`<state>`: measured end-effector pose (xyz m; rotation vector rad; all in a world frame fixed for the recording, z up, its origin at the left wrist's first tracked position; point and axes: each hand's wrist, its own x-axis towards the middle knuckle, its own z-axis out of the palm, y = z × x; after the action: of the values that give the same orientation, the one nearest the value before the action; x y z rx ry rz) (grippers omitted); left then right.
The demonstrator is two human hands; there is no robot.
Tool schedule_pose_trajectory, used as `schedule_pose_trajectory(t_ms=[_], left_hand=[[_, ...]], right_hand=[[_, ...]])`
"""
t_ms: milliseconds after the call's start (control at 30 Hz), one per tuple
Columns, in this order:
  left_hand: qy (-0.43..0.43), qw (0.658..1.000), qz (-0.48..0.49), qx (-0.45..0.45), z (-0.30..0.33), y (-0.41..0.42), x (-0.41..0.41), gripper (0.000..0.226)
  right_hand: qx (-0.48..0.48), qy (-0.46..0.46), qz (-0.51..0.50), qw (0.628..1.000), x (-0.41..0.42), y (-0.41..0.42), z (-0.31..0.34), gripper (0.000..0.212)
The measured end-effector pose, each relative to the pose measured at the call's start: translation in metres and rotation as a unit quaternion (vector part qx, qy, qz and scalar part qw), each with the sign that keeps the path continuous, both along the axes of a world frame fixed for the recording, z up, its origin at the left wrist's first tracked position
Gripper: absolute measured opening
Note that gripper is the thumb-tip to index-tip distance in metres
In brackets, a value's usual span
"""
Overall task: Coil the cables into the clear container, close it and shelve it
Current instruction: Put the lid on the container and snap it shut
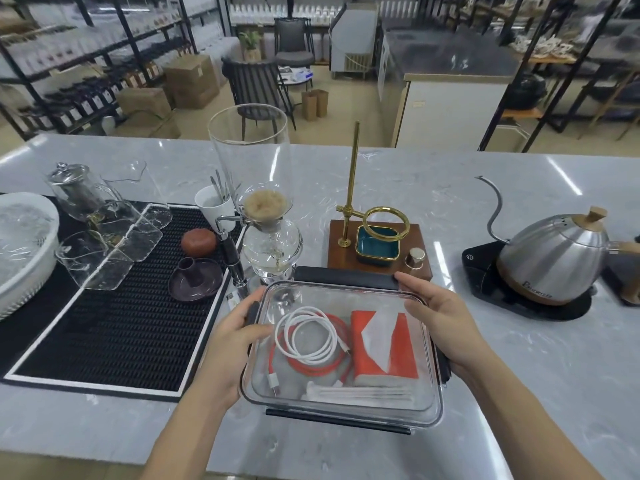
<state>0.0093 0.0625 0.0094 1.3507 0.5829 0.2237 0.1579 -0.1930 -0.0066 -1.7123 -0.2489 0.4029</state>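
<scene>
A clear container (pixel 429 407) with a clear lid and black side latches sits at the counter's front edge. Inside lie a coiled white cable (pixel 308 336) on top of a coiled orange cable (pixel 311 367), an orange tissue pack (pixel 405 355) and a flat white packet (pixel 356 392). My left hand (pixel 239 327) grips the container's left side, thumb on the lid. My right hand (pixel 440 320) holds the right side, fingers reaching toward the far black latch (pixel 346 277), palm over the right latch.
Behind the container stand a glass siphon brewer (pixel 270 237) and a wooden drip stand with a brass pole (pixel 377 244). A gooseneck kettle (pixel 550 258) sits right. A black mat (pixel 114 327) with glassware lies left. Shelving racks (pixel 69 64) line the room beyond the marble counter (pixel 519 358).
</scene>
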Motion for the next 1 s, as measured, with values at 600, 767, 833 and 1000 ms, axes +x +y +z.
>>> schedule_pose_trajectory(t_ms=[600, 767, 833, 1000], left_hand=[[0.043, 0.999, 0.018, 0.014, -0.024, 0.008, 0.014, 0.052], [0.054, 0.998, 0.006, 0.024, -0.029, 0.011, 0.010, 0.051], [0.053, 0.998, 0.002, 0.028, -0.030, 0.013, 0.009, 0.050], [0.048, 0.997, -0.020, 0.052, -0.029, 0.015, 0.007, 0.047]], right_hand=[[-0.068, -0.016, -0.001, 0.998, 0.011, 0.006, -0.010, 0.039], [-0.075, -0.006, -0.005, 0.997, 0.011, 0.005, -0.007, 0.037], [-0.075, -0.004, -0.007, 0.997, 0.011, 0.004, -0.006, 0.038], [-0.088, 0.017, -0.014, 0.996, 0.013, -0.004, -0.004, 0.038]])
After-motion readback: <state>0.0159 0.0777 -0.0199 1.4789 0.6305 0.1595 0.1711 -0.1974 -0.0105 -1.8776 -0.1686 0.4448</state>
